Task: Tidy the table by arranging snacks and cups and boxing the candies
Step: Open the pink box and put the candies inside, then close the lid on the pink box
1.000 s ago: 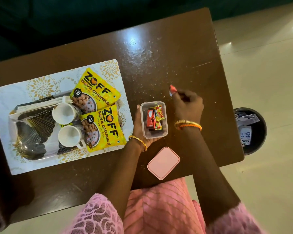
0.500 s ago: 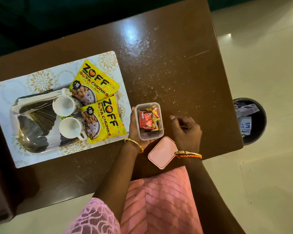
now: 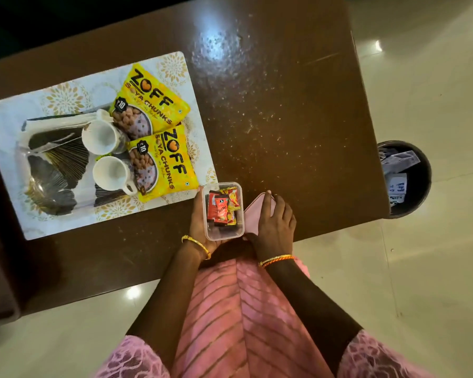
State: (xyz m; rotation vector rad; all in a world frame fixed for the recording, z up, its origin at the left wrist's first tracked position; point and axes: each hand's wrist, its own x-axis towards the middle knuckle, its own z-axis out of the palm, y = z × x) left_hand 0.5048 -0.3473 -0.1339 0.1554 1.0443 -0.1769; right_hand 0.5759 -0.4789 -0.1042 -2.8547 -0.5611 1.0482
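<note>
A small clear plastic box holds several red and yellow candies near the table's front edge. My left hand cups the box from underneath and on its left side. My right hand grips the pink lid, which is tilted up on edge just right of the box. On a patterned placemat to the left lie two yellow soya-chunk packets and two white cups on a glass tray.
The brown table is speckled with crumbs across its right half. A dark waste bin with paper scraps stands on the floor off the table's right edge. My pink dress fills the lower middle.
My right hand dropped the last candy in the box, then came back toward me and picked up the pink lid, tilting it up beside the box. The left hand kept holding the box.
</note>
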